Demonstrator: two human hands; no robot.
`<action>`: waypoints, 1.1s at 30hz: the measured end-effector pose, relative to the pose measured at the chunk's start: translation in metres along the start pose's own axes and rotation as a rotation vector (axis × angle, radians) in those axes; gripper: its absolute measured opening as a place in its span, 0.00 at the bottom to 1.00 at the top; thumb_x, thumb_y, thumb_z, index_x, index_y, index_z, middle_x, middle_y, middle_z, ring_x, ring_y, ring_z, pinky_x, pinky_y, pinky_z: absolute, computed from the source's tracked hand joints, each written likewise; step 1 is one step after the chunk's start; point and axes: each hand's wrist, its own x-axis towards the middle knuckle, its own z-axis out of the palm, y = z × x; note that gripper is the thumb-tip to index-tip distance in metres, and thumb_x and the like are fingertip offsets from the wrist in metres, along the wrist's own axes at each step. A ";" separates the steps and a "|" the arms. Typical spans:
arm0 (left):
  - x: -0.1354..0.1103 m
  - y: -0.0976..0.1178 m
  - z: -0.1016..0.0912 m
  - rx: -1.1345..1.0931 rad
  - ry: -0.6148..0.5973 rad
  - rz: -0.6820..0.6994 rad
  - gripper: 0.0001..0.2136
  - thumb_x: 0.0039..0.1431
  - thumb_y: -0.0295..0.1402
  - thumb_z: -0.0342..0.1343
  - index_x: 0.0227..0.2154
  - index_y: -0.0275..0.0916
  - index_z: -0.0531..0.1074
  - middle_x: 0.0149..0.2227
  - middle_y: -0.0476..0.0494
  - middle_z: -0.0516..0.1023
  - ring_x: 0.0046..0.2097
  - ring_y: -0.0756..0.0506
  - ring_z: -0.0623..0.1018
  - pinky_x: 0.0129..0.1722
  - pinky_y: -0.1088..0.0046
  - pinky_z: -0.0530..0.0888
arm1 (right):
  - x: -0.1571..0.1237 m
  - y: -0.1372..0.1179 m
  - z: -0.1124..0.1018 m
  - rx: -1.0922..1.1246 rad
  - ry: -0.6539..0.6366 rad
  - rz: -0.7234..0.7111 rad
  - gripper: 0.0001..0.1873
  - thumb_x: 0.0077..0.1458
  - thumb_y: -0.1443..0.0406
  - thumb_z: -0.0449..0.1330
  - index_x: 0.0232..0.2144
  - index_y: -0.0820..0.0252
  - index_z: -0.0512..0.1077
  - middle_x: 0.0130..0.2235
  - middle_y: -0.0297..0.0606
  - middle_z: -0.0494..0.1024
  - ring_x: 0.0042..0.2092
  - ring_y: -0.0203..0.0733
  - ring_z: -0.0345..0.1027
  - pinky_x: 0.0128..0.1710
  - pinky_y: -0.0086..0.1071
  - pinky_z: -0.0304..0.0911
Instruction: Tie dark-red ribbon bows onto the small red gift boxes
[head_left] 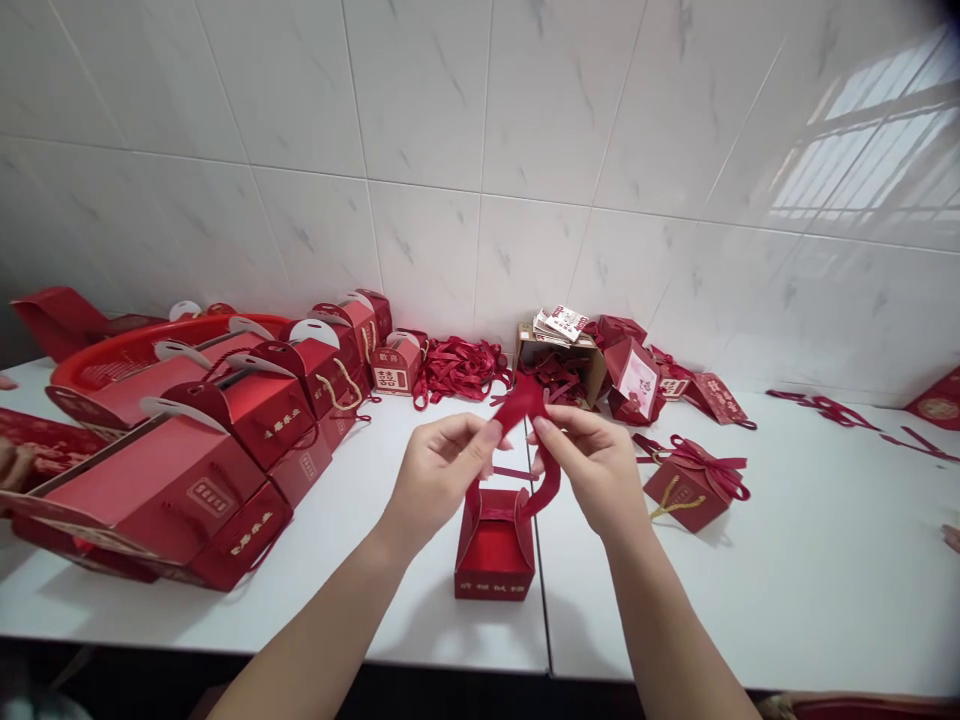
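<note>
A small red gift box (493, 548) with gold lettering along its lower front stands on the white table between my forearms. A dark red ribbon (551, 480) rises from the box in a loop. Above the box, my left hand (454, 455) pinches the ribbon between thumb and fingers. Opposite it, my right hand (585, 455) grips the other side of the ribbon, close to the left. The ribbon crosses between the two hands, and whether a knot is in it I cannot tell.
Stacked red boxes (255, 410) and a red basin (112, 350) fill the left. Behind lie a ribbon pile (461, 368) and a cardboard box (592, 375) with cards (561, 322). A bow-tied box (694, 485) sits right. Another person's hand (13, 465) shows at far left.
</note>
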 end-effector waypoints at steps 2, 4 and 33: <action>-0.002 0.001 0.002 0.122 -0.007 0.020 0.12 0.57 0.38 0.56 0.21 0.38 0.74 0.18 0.51 0.69 0.24 0.51 0.70 0.28 0.75 0.67 | -0.001 -0.001 0.003 -0.034 -0.125 -0.032 0.10 0.52 0.61 0.62 0.34 0.62 0.76 0.26 0.34 0.75 0.22 0.32 0.67 0.21 0.26 0.66; -0.003 0.001 0.003 0.214 0.003 0.043 0.10 0.56 0.36 0.57 0.22 0.38 0.75 0.21 0.50 0.73 0.27 0.50 0.72 0.30 0.75 0.68 | -0.003 0.000 0.006 -0.036 -0.219 -0.069 0.09 0.52 0.62 0.62 0.35 0.60 0.77 0.30 0.36 0.76 0.29 0.35 0.70 0.26 0.28 0.68; -0.044 -0.017 -0.056 1.040 0.188 0.456 0.05 0.57 0.32 0.56 0.26 0.43 0.76 0.30 0.50 0.81 0.44 0.42 0.77 0.52 0.60 0.59 | -0.039 0.043 -0.044 -0.685 0.229 -0.528 0.10 0.56 0.70 0.58 0.39 0.58 0.77 0.35 0.40 0.79 0.36 0.42 0.73 0.35 0.33 0.67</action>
